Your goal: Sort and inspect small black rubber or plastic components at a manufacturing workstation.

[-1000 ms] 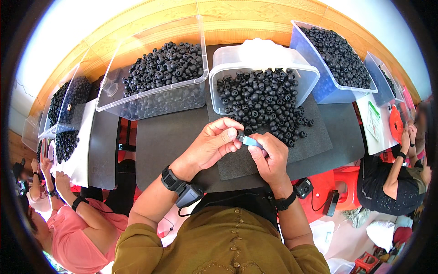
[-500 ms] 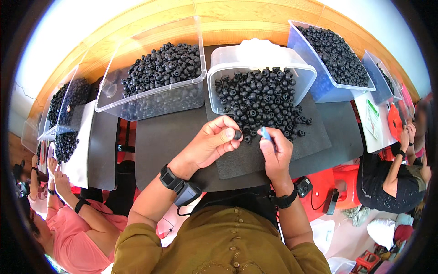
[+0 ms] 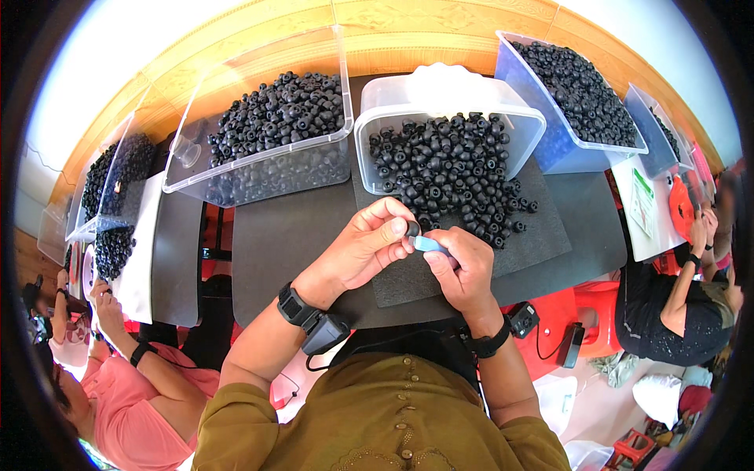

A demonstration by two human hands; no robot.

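Note:
My left hand (image 3: 367, 247) pinches a small round black part (image 3: 413, 228) with a hole in it, between thumb and forefinger. My right hand (image 3: 466, 271) is closed around a small blue-handled tool (image 3: 430, 244); its pale tip meets the black part, and its exact kind I cannot make out. Just beyond both hands, a heap of the same black parts (image 3: 448, 169) spills from a clear bin (image 3: 369, 118) lying on its side, onto a dark mat (image 3: 416, 281).
A clear bin of black parts (image 3: 259, 169) stands at the left, a bluish one (image 3: 569, 157) at the right. The dark table (image 3: 275, 259) curves along its front edge. Co-workers sit at either side, one in a pink top (image 3: 141, 400). A red stool (image 3: 597, 314) stands at right.
My right hand has moved left and turned, bringing the blue tool's tip to the black part. My left hand stays nearly in place, still pinching the part.

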